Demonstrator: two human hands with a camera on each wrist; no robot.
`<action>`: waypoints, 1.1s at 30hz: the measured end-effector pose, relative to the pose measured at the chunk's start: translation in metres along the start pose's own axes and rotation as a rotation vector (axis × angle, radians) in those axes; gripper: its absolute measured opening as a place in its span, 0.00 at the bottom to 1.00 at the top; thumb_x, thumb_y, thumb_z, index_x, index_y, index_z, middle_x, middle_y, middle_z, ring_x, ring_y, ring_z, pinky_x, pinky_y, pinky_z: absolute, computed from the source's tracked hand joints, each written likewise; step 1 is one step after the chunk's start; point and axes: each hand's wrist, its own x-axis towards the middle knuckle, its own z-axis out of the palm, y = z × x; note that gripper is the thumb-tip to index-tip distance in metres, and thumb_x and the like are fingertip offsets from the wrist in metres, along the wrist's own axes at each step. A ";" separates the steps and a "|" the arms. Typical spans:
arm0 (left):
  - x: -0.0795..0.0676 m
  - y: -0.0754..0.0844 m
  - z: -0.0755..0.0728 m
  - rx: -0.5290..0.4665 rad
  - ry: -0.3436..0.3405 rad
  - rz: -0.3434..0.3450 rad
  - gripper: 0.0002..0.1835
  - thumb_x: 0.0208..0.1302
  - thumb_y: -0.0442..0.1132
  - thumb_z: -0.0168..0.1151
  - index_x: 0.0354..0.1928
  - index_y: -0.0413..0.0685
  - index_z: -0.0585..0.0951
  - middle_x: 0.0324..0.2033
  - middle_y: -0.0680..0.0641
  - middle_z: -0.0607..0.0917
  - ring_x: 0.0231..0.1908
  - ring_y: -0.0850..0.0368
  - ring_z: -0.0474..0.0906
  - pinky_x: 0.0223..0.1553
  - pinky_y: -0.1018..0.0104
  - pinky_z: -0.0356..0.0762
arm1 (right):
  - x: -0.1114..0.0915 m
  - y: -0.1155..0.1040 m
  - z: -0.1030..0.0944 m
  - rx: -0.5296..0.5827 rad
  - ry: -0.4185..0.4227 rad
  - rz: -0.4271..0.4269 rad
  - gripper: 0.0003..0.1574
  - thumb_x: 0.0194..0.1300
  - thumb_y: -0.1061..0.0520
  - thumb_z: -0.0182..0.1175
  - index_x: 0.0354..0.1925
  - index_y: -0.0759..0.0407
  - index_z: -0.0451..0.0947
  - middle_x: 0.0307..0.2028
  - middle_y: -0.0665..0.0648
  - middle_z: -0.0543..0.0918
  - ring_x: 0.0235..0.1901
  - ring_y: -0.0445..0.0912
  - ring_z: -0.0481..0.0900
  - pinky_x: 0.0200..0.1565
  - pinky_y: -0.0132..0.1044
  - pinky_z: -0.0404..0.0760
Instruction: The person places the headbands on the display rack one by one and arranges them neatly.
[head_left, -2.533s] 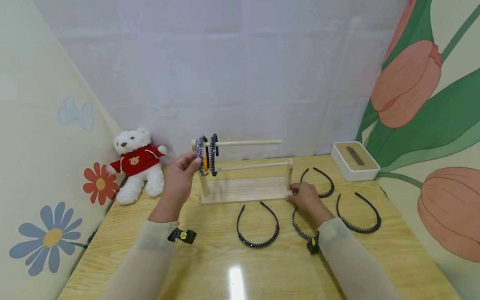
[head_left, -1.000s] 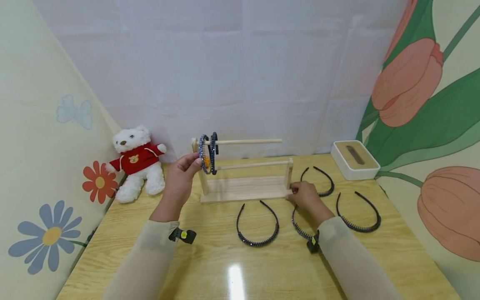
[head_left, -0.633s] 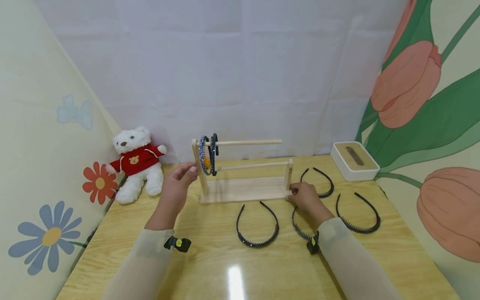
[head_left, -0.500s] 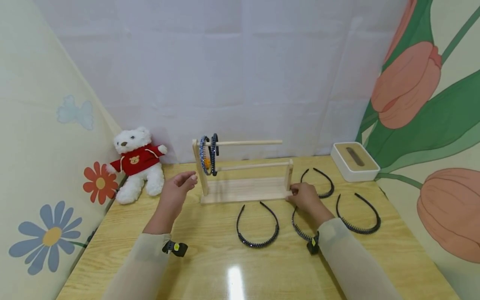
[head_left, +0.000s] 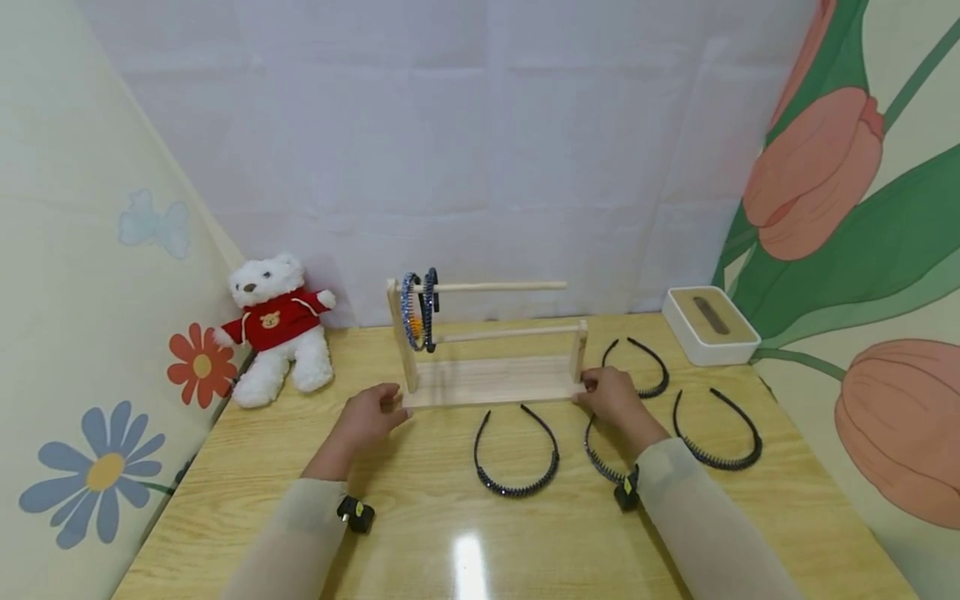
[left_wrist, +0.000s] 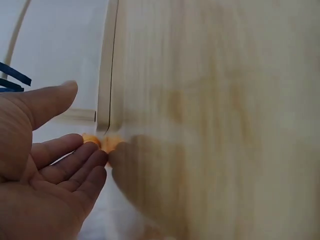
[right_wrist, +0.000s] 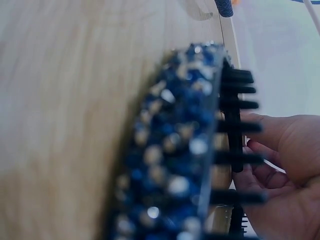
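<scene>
A wooden headband rack (head_left: 487,379) with two rods stands on the table. Two beaded, toothed headbands (head_left: 430,308) hang at the left end of its upper rod. My right hand (head_left: 617,402) pinches the right end of the rack's base between thumb and fingers. At the base's left front corner is my left hand (head_left: 369,415), holding nothing; the left wrist view shows its thumb spread away from relaxed fingers (left_wrist: 75,165). One headband (head_left: 517,487) lies in front of the rack. Another headband (right_wrist: 170,150) lies under my right wrist, its blue beads filling much of the right wrist view.
Two more headbands, one behind my right hand (head_left: 654,385) and one farther right (head_left: 723,458), lie on the wooden table (head_left: 420,542). A white box with a wooden lid (head_left: 712,329) stands at the back right. A white teddy bear (head_left: 277,325) sits at the left.
My left hand has let go of the left hanging headband, drawn back and come down to the base's left front corner. The right hand has stayed at the base's right end.
</scene>
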 end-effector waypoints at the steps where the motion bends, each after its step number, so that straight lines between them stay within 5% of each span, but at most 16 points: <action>1: 0.002 -0.002 0.002 -0.005 0.003 0.001 0.35 0.78 0.43 0.67 0.77 0.29 0.71 0.71 0.27 0.79 0.71 0.30 0.76 0.72 0.36 0.75 | 0.000 0.000 0.000 0.000 0.000 0.000 0.27 0.71 0.56 0.75 0.64 0.66 0.86 0.52 0.65 0.91 0.50 0.56 0.86 0.56 0.52 0.87; 14: 0.016 -0.009 0.014 -0.012 0.049 0.073 0.33 0.78 0.40 0.68 0.78 0.32 0.72 0.71 0.30 0.79 0.75 0.30 0.72 0.76 0.35 0.70 | 0.000 0.000 0.001 0.014 0.006 -0.003 0.25 0.71 0.57 0.75 0.62 0.65 0.87 0.49 0.63 0.92 0.46 0.54 0.86 0.53 0.49 0.87; 33: 0.017 -0.006 0.020 0.076 0.103 0.054 0.28 0.77 0.40 0.69 0.75 0.39 0.79 0.68 0.34 0.84 0.71 0.34 0.78 0.72 0.36 0.76 | 0.000 0.000 0.002 0.000 0.007 -0.011 0.25 0.71 0.56 0.75 0.62 0.66 0.86 0.51 0.65 0.91 0.50 0.57 0.87 0.57 0.52 0.88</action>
